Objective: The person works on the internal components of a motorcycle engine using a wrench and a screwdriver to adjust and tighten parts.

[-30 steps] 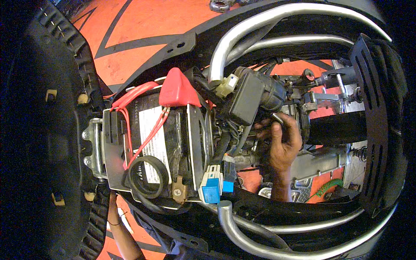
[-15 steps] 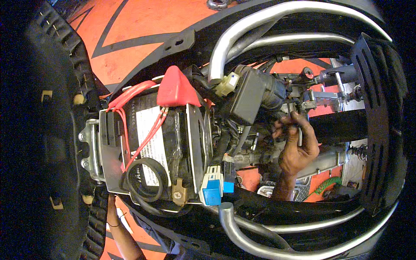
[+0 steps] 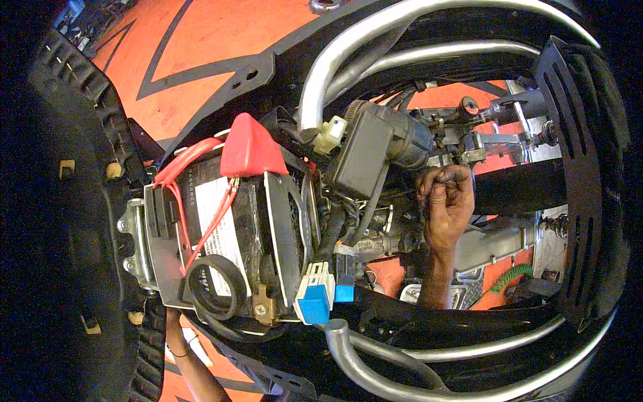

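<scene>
My right hand (image 3: 449, 201) reaches up through the metal frame, its fingers curled in a closed pinch. Whatever they hold, if anything, is hidden. Just above and left of it is a ribbed black rubber boot (image 3: 410, 139), joined to a black plastic box (image 3: 362, 151). My left arm (image 3: 191, 362) comes in at lower left, a thin dark band round the wrist. That hand goes behind the battery (image 3: 258, 221) and its tray, so its fingers do not show. A red rubber cap (image 3: 251, 149) and red wires sit on the battery.
Silver tubular bars (image 3: 321, 74) curve along both sides. Blue and white connectors (image 3: 315, 301) stand beside the battery. A slotted black panel (image 3: 579, 181) closes the right end; a raised black cover (image 3: 74, 221) fills the left. A green coiled hose (image 3: 512, 275) lies below.
My right hand has shifted slightly left and up, and its fingers have curled in more tightly. The view has moved a little; my left arm stays at the lower left.
</scene>
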The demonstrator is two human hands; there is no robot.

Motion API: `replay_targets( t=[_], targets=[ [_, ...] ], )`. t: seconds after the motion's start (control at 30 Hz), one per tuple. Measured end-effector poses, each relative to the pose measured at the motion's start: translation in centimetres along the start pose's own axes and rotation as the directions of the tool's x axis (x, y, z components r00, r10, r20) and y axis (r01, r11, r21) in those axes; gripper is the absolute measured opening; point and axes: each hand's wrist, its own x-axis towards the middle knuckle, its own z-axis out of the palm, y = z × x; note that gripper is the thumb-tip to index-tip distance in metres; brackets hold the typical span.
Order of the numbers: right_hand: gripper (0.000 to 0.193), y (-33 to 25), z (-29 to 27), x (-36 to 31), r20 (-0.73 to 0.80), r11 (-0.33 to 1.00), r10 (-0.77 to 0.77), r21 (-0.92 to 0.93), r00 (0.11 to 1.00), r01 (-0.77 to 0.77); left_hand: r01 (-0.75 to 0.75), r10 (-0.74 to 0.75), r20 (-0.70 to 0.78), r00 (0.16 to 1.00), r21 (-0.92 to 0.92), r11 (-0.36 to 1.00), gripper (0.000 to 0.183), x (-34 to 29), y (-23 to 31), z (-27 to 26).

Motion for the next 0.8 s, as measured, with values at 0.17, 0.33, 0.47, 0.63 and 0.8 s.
replay_targets(
  t=[0.17, 0.33, 0.47, 0.63, 0.8],
  targets=[
    [0.014, -0.1, -0.1, 0.5, 0.116, 0.998, -0.061, -0.002, 0.991, 0.062, -0.004, 0.004, -0.005, 1.000, -0.003, 1.000, 0.040, 0.5, 0.4, 0.0],
    [0.021, -2.0, 1.4, 0.9, 0.150, 0.985, 0.133, 0.088, 0.980, -0.147, -0.008, 0.008, -0.004, 1.000, -0.020, 1.000, 0.040, 1.1, 0.1, -0.2],
    [0.017, -1.0, 2.1, 0.1, -0.052, 0.983, 0.044, -0.178, 0.998, -0.053, 0.000, 0.000, -0.022, 1.000, -0.012, 1.000, 0.040, -0.4, -0.9, -0.3],
    [0.021, -2.8, -1.0, 1.1, 0.260, 0.610, -0.271, -0.698, 0.927, 0.375, -0.003, 0.000, -0.066, 0.998, -0.037, 0.999, 0.040, -0.5, 0.3, 1.3],
    [0.025, -3.0, -0.3, 2.1, 0.333, 0.588, -0.127, -0.733, 0.934, 0.342, -0.019, 0.015, -0.189, 0.982, -0.017, 1.000, 0.040, 0.4, -0.5, -1.3]
  ],
)
